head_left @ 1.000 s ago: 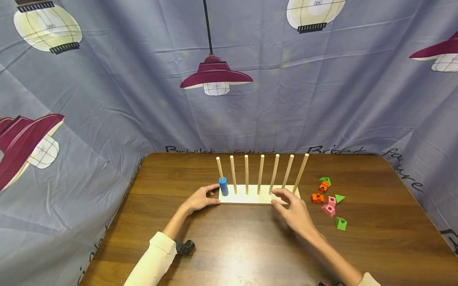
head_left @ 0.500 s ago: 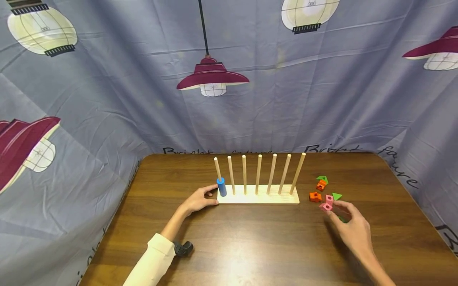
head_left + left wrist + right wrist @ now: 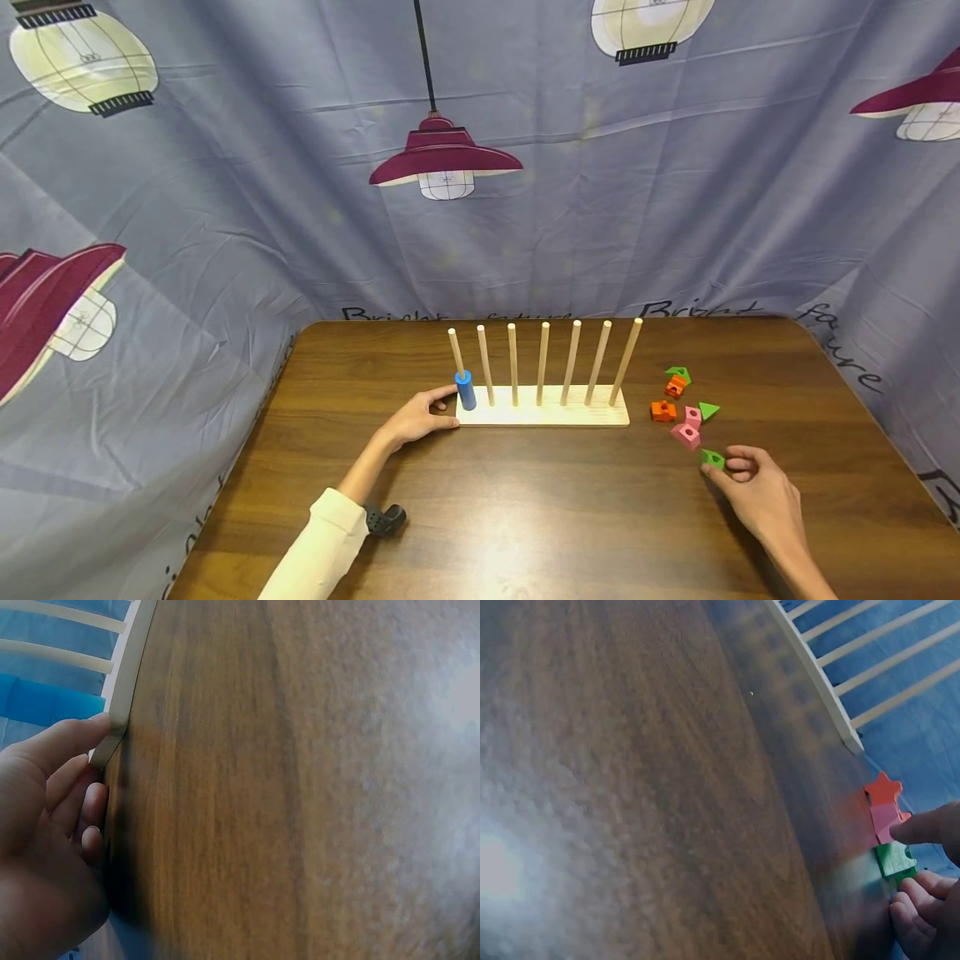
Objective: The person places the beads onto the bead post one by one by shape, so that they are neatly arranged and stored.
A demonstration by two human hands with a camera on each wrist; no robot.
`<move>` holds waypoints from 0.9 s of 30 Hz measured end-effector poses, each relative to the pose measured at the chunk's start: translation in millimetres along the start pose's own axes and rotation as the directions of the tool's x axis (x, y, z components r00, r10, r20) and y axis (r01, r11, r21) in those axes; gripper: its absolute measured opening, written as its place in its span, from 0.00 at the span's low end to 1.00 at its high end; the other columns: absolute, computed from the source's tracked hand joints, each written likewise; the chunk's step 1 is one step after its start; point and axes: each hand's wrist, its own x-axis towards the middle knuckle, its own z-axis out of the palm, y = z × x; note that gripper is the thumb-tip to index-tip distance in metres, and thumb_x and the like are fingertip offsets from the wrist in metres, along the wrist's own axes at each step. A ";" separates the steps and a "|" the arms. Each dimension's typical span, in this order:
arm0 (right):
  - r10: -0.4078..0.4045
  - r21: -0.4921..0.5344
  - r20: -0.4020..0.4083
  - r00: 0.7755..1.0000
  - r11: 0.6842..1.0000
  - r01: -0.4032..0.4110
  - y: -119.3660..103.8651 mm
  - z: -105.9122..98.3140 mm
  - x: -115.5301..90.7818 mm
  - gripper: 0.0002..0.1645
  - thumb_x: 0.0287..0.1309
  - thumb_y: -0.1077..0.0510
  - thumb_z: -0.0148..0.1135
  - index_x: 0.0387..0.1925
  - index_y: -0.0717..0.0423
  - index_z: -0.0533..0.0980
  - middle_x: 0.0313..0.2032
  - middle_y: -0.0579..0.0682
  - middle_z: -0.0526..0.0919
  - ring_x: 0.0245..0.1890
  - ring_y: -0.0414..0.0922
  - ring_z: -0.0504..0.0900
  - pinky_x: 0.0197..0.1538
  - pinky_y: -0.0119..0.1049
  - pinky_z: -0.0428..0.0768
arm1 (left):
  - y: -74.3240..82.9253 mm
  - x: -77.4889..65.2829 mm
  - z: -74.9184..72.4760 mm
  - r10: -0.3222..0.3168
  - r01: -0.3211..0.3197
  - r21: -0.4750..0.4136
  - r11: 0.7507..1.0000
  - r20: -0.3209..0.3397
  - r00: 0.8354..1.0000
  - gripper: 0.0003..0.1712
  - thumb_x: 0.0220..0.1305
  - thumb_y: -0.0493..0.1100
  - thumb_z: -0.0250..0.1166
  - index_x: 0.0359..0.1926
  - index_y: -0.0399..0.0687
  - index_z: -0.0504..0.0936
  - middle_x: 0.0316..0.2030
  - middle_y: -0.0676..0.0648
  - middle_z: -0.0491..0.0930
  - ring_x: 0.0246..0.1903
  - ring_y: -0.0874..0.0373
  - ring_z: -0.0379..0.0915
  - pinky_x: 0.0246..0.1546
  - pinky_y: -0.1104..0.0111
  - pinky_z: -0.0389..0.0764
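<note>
Curtain (image 3: 570,233): grey-blue cloth printed with lamps, hanging behind the counter's far edge.
Counter (image 3: 570,508): brown wood with a bright glare patch; the far and side edges show, the front one does not.
Base (image 3: 551,417): pale board with seven upright pegs (image 3: 542,367), well inside the visible edges, its long side facing the person, which leaves every peg within reach.
Blue tube (image 3: 467,394): around the leftmost peg, whose top rises out of it.
Left hand (image 3: 412,421): pinches the base's left end, thumb at the near corner, index finger at the far one; the grip spans only the board's depth and seems meant to steady it.
Right hand (image 3: 763,493): thumb and fingers curl on either side of the green block, the grip narrowed to about its width; whether it presses on both sides, I cannot tell.
Green block (image 3: 893,859): on the counter at the near side of the cluster, a place that gives fingers space.
Pink blocks (image 3: 686,435): two, close together, just beyond it.
Orange blocks (image 3: 663,411): two, between the pink pair and the base's right end, crowding a low sideways path.
Green triangle (image 3: 708,411): just right of the pink pair.
Room: broad bare wood between the hands, on the person's side of the base.
</note>
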 end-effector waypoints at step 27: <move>-0.013 -0.027 0.013 1.000 1.000 0.013 -6.2 -3.3 7.2 0.22 0.59 0.54 0.67 0.49 0.67 0.79 0.36 0.58 0.85 0.31 0.49 0.81 0.36 0.50 0.72 | 0.8 -1.8 -1.1 0.005 -0.005 -0.007 1.000 -0.004 1.000 0.39 0.61 0.41 0.72 0.71 0.41 0.68 0.57 0.40 0.72 0.54 0.47 0.65 0.55 0.51 0.67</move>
